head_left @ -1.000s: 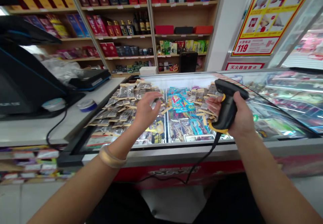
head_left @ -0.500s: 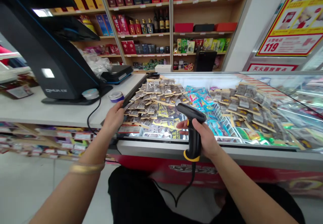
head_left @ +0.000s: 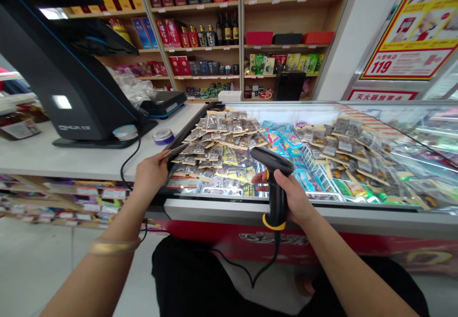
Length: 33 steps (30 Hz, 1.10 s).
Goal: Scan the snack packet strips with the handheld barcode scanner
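My right hand [head_left: 296, 198] is wrapped around the handle of a black and yellow barcode scanner [head_left: 277, 198], whose head points forward left and whose cable hangs below. My left hand [head_left: 150, 173] pinches the near end of a thin packet [head_left: 176, 151], seen almost edge-on, at the left end of the freezer. Just right of it, a heap of clear-and-brown packets [head_left: 214, 138] lies over the glass top of the chest freezer [head_left: 222, 208]. A second heap of similar packets [head_left: 345, 145] is farther right. Blue and yellow packages show between and beneath the heaps.
On the white counter [head_left: 89, 159] at left stand a black checkout terminal [head_left: 78, 83], a round purple-and-white tin [head_left: 163, 137], another small tin [head_left: 125, 132] and a black scale [head_left: 165, 103]. Shelves [head_left: 200, 47] of boxes and bottles line the back. My legs [head_left: 186, 279] are close below the freezer.
My left hand has moved a little left and toward me, with the thin packet in its fingers. The right hand and scanner stay nearly in place.
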Available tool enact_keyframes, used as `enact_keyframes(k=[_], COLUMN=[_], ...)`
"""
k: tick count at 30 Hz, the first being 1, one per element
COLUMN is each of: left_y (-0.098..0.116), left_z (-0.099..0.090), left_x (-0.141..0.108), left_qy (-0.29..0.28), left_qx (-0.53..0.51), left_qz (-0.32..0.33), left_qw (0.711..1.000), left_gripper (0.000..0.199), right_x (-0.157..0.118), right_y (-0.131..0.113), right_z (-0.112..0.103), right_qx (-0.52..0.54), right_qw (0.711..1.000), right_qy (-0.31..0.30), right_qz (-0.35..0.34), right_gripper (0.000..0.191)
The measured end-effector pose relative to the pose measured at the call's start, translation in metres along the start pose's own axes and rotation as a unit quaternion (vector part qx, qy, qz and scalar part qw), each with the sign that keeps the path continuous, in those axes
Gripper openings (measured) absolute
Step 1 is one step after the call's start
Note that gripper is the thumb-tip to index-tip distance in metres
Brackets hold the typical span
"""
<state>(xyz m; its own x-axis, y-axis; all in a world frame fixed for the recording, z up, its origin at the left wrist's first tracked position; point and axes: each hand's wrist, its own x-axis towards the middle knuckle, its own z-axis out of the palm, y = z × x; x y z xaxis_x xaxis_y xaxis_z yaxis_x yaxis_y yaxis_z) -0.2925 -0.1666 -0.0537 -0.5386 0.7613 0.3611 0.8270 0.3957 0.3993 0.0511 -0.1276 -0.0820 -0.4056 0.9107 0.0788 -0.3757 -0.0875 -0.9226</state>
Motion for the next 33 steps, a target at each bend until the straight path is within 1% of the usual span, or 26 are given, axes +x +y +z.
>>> enact_keyframes(k=[2,3,4,5,6,7,8,9,11,13,14,15,16,17,18,20,21,23,24,26,28,30,33], left_y=[0.001,0.003,0.008,0.015,0.023,0.034,0.045,0.057,0.080,0.099,0.106,0.112,0.117,0.121,0.125,0.130,0.132,0.135,0.135,0.136,0.136,0.136,0.135], left_z=[-0.002,-0.004,-0.004,-0.005,-0.005,-0.004,-0.002,0.000,0.007,0.016,0.021,0.026,0.031,0.036,0.040,0.048,0.051,0.055,0.056,0.057,0.057,0.057,0.055], left_x=[-0.006,-0.010,-0.015,-0.020,-0.026,-0.032,-0.039,-0.045,-0.057,-0.067,-0.071,-0.074,-0.077,-0.079,-0.080,-0.083,-0.083,-0.085,-0.086,-0.087,-0.088,-0.088,-0.087], left_qy=[0.078,0.115,0.143,0.158,0.160,0.146,0.121,0.088,0.016,-0.058,-0.090,-0.115,-0.132,-0.137,-0.135,-0.122,-0.112,-0.095,-0.088,-0.085,-0.092,-0.096,-0.099], left_qx=[-0.071,-0.133,-0.213,-0.304,-0.397,-0.483,-0.552,-0.607,-0.683,-0.730,-0.744,-0.750,-0.750,-0.742,-0.728,-0.691,-0.675,-0.654,-0.647,-0.632,-0.622,-0.625,-0.653], left_qz=[-0.033,-0.051,-0.061,-0.071,-0.084,-0.100,-0.124,-0.141,-0.157,-0.140,-0.129,-0.124,-0.127,-0.138,-0.152,-0.163,-0.154,-0.123,-0.113,-0.114,-0.121,-0.116,-0.119], left_qw=[0.994,0.983,0.965,0.937,0.900,0.857,0.816,0.777,0.713,0.667,0.650,0.639,0.636,0.641,0.655,0.694,0.713,0.741,0.749,0.762,0.768,0.766,0.741], left_gripper=[0.029,0.021,0.014,0.009,0.007,0.007,0.007,0.010,0.016,0.015,0.013,0.014,0.019,0.025,0.030,0.039,0.045,0.059,0.061,0.056,0.043,0.034,0.038], right_x=[0.000,0.000,0.000,0.000,0.000,0.000,0.000,0.000,-0.001,-0.001,-0.001,-0.001,-0.001,-0.001,-0.001,-0.003,-0.004,-0.006,-0.006,-0.008,-0.008,-0.009,-0.009], right_y=[0.000,0.001,0.001,0.002,0.002,0.003,0.003,0.003,0.003,0.002,0.001,-0.001,-0.002,-0.004,-0.006,-0.009,-0.011,-0.013,-0.013,-0.013,-0.012,-0.011,-0.011], right_z=[0.000,-0.001,-0.001,-0.001,-0.002,-0.003,-0.003,-0.003,-0.003,-0.003,-0.003,-0.004,-0.006,-0.008,-0.010,-0.016,-0.019,-0.023,-0.024,-0.025,-0.023,-0.023,-0.023], right_qx=[0.002,0.004,0.006,0.008,0.011,0.013,0.015,0.015,0.016,0.018,0.020,0.023,0.025,0.027,0.030,0.035,0.039,0.052,0.057,0.060,0.048,0.028,-0.005], right_qw=[1.000,1.000,1.000,1.000,1.000,1.000,1.000,1.000,1.000,1.000,1.000,1.000,1.000,0.999,0.999,0.999,0.999,0.998,0.998,0.998,0.998,0.998,0.996], right_qy=[-0.002,-0.005,-0.008,-0.012,-0.015,-0.017,-0.018,-0.019,-0.019,-0.018,-0.016,-0.013,-0.009,-0.004,0.002,0.013,0.018,0.024,0.022,0.009,-0.014,-0.043,-0.084], right_qz=[-0.005,-0.007,-0.008,-0.007,-0.007,-0.008,-0.010,-0.011,-0.014,-0.015,-0.015,-0.016,-0.017,-0.018,-0.020,-0.024,-0.025,-0.025,-0.025,-0.025,-0.029,-0.032,-0.031], right_gripper=[0.046,0.045,0.045,0.044,0.043,0.043,0.042,0.042,0.042,0.042,0.043,0.044,0.044,0.044,0.044,0.043,0.043,0.041,0.041,0.041,0.041,0.041,0.040])
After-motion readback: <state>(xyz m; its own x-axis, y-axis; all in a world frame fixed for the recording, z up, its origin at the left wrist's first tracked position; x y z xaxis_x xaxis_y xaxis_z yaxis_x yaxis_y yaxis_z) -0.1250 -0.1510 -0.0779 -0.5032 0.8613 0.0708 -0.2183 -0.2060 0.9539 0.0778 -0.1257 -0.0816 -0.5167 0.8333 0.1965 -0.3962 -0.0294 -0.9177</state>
